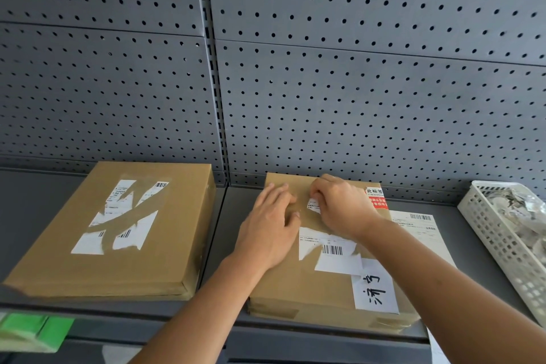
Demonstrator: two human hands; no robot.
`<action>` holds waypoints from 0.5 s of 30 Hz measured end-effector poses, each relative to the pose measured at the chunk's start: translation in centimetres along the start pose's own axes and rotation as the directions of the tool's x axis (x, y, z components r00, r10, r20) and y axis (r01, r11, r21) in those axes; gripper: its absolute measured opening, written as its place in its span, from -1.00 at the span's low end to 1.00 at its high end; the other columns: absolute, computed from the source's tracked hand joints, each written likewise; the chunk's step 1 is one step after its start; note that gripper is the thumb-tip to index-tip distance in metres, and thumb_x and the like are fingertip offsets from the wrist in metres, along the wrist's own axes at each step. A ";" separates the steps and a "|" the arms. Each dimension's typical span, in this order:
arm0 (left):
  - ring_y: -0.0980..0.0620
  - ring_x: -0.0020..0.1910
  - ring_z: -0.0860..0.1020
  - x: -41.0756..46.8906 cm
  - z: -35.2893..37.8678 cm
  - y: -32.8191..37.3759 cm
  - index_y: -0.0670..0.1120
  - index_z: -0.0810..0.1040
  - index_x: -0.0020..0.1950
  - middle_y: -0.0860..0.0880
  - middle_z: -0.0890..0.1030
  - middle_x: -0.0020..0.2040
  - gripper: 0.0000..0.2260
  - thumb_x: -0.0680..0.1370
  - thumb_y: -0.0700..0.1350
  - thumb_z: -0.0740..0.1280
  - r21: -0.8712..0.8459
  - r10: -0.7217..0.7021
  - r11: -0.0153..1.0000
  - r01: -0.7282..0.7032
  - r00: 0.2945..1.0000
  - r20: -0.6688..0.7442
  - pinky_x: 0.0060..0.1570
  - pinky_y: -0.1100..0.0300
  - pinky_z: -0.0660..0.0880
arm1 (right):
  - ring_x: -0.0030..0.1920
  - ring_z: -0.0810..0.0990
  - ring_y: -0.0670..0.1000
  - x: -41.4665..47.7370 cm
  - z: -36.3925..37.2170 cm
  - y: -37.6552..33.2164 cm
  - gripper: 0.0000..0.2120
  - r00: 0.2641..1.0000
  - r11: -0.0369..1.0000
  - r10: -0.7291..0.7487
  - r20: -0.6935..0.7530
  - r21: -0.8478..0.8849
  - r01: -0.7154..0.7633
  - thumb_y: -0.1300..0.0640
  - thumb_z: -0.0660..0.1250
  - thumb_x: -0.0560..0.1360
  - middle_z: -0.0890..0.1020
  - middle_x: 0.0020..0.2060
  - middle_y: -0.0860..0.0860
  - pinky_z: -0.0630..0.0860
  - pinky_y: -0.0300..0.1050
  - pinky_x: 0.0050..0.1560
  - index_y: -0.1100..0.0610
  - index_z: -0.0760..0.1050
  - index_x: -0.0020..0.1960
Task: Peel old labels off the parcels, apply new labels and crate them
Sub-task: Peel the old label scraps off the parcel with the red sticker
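We are in the peeling stage, and early in the job as a whole. Our left hand [271,225] lies flat on the right parcel [295,284], fingers [277,192] straight and together, pressing the box down on the shelf [44,201]. Our right hand [339,207], at 3 o'clock from the left, has its fingers [317,192] curled and clamped on a small white label scrap [313,205] near the parcel's far edge.

This parcel sits at about 5 o'clock in our view. A torn barcode label [334,251] is left on its middle, a handwritten slip [375,290] lies at its 5 o'clock corner and a red-and-white sticker [376,198] at its 1 o'clock corner. So we judge the old label only partly off.

The left parcel [177,245], at 8 o'clock, carries ragged white label strips [124,216], so it needs more peeling too.

A printed label sheet [419,228] lies at 3 o'clock, touching the right parcel's edge and probably waiting to go on. The white basket [496,239] beyond it holds what looks like crumpled scraps. We see no new label on either parcel and no crate, so labelling and crating are both left.
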State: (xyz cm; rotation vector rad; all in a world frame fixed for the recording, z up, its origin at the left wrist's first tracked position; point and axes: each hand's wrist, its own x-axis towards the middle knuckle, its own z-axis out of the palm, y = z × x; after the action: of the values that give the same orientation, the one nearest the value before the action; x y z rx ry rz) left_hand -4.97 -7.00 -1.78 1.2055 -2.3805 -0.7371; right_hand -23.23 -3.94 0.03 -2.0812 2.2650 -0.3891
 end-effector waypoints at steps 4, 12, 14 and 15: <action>0.28 0.57 -0.07 0.1 -0.1 0.0 0.09 0.42 0.41 0.28 0.20 0.56 -0.70 0.68 0.05 0.17 -0.004 0.004 1.000 -0.004 1.000 -0.009 0.40 0.04 0.35 | -0.11 0.55 0.01 -0.4 0.2 0.6 -0.88 0.997 0.991 0.017 -0.077 0.133 -0.006 0.15 0.21 0.59 0.53 -0.08 -0.11 0.52 0.01 -0.17 0.01 0.51 -0.03; 0.28 0.57 -0.06 0.0 0.0 -0.2 0.09 0.43 0.39 0.28 0.21 0.56 -0.71 0.67 0.05 0.17 -0.002 0.000 1.000 0.000 1.000 -0.012 0.39 0.03 0.36 | -0.02 0.53 0.00 -0.5 1.0 0.0 -0.86 0.992 0.989 0.058 -0.113 0.139 -0.042 0.11 0.20 0.62 0.55 -0.04 -0.09 0.53 0.00 -0.13 0.04 0.54 0.00; 0.28 0.57 -0.06 -0.1 0.1 0.0 0.09 0.43 0.39 0.27 0.20 0.56 -0.71 0.67 0.04 0.17 0.001 0.002 1.000 -0.002 1.000 -0.009 0.38 0.04 0.35 | -0.02 0.53 0.00 -0.5 0.9 0.1 -0.86 0.993 0.987 0.071 -0.093 0.152 -0.057 0.13 0.19 0.61 0.55 -0.03 -0.09 0.54 0.01 -0.11 0.04 0.54 0.00; 0.28 0.57 -0.07 -0.1 0.1 0.0 0.09 0.43 0.39 0.27 0.20 0.56 -0.71 0.68 0.04 0.17 0.002 0.003 1.000 -0.003 1.000 -0.008 0.38 0.05 0.35 | -0.03 0.53 -0.01 -0.4 0.9 0.2 -0.86 0.994 0.984 0.079 -0.082 0.168 -0.064 0.15 0.19 0.60 0.55 -0.03 -0.10 0.53 0.01 -0.10 0.03 0.53 -0.01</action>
State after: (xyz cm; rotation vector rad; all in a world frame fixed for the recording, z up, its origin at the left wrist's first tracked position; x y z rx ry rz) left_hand -4.94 -6.93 -1.84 1.2031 -2.3769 -0.7283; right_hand -23.24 -3.65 -0.94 -1.9332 2.2596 -0.6536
